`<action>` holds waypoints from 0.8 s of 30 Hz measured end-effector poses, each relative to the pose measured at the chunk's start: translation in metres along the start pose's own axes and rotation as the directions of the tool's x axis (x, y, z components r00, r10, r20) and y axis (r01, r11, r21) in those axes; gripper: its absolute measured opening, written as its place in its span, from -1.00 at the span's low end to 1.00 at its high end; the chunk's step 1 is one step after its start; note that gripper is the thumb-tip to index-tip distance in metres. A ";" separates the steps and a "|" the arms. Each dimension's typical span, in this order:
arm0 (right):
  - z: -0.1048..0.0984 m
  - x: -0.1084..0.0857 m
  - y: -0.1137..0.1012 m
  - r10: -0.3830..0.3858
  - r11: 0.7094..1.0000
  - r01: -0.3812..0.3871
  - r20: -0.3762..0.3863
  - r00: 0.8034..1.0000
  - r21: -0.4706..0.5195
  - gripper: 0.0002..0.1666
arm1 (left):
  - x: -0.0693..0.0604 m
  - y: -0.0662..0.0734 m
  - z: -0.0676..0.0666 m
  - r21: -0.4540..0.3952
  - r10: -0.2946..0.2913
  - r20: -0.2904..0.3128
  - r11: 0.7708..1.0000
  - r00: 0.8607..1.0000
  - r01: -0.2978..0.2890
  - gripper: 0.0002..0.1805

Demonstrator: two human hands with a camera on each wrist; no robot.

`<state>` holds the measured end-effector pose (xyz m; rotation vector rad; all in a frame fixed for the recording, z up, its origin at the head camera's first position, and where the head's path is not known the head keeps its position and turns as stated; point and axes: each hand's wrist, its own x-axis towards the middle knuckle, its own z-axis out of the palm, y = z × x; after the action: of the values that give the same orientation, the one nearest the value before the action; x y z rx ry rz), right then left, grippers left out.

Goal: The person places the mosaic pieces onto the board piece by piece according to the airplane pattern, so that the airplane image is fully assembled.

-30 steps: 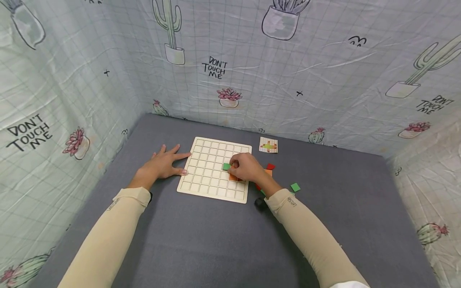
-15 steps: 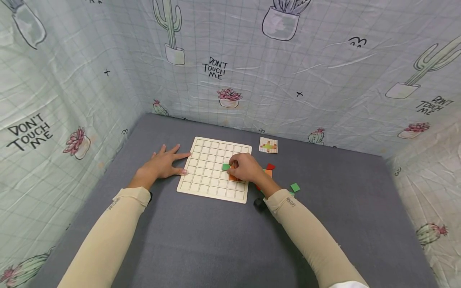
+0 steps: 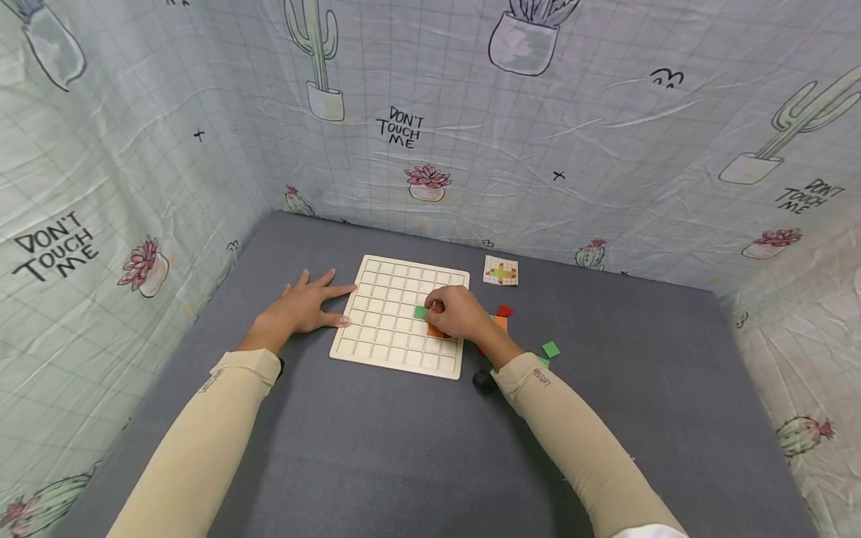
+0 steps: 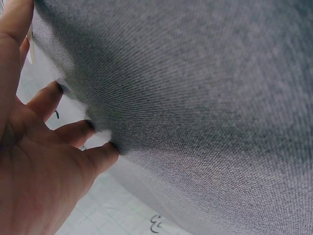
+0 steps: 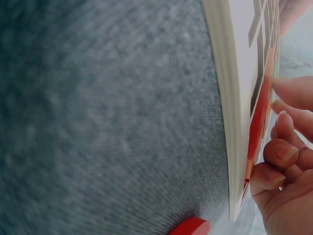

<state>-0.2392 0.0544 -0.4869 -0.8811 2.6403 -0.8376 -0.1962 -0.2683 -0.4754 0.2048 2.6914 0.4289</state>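
A pale wooden grid board [image 3: 377, 317] lies flat on the grey table. At its left edge my left hand [image 3: 296, 308] rests with fingers spread, thumb and index fingertip touching the rim; the left wrist view shows its fingertips on the cloth. Over the board's right half, my right hand [image 3: 457, 310] pinches a green square tile [image 3: 421, 312] between thumb and index finger. Orange tiles [image 3: 437, 331] lie on the board under this hand, partly hidden. In the right wrist view a red piece [image 5: 259, 117] sits on the board below the curled fingers.
A small pattern card [image 3: 501, 270] lies behind the board to the right. Loose pieces lie right of the board: a red one [image 3: 504, 311], an orange one [image 3: 501, 323] and a green square [image 3: 551, 349]. A black object [image 3: 483, 382] shows by the right wrist. Printed curtains surround the table.
The green tile and my right fingertips have shifted slightly left on the board. My left hand has stayed in place.
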 end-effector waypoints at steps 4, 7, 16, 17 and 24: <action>-0.001 -0.001 -0.001 -0.001 1.000 0.001 0.001 1.000 0.007 -0.79 | -0.002 0.002 -0.002 -0.008 -0.006 0.003 1.000 1.000 0.006 -0.11; -0.003 -0.002 -0.001 -0.007 1.000 0.007 -0.003 1.000 0.004 -0.78 | -0.002 0.003 -0.003 -0.012 -0.010 0.007 1.000 1.000 0.010 -0.11; -0.021 -0.013 0.008 -0.004 0.998 0.005 -0.014 1.000 0.055 -0.83 | -0.001 0.001 -0.003 -0.014 -0.015 0.015 1.000 1.000 0.015 -0.10; -0.023 -0.016 0.011 -0.005 0.998 0.006 -0.015 1.000 0.064 -0.84 | -0.001 0.001 -0.003 -0.014 -0.014 0.015 1.000 1.000 0.014 -0.10; -0.042 -0.036 0.031 -0.021 0.991 0.023 -0.017 1.000 0.135 -0.87 | -0.004 0.004 -0.005 -0.001 -0.001 0.016 1.000 1.000 0.001 -0.10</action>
<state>-0.2410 0.1154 -0.4695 -0.8738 2.5559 -1.0197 -0.1942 -0.2670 -0.4687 0.2054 2.6751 0.4270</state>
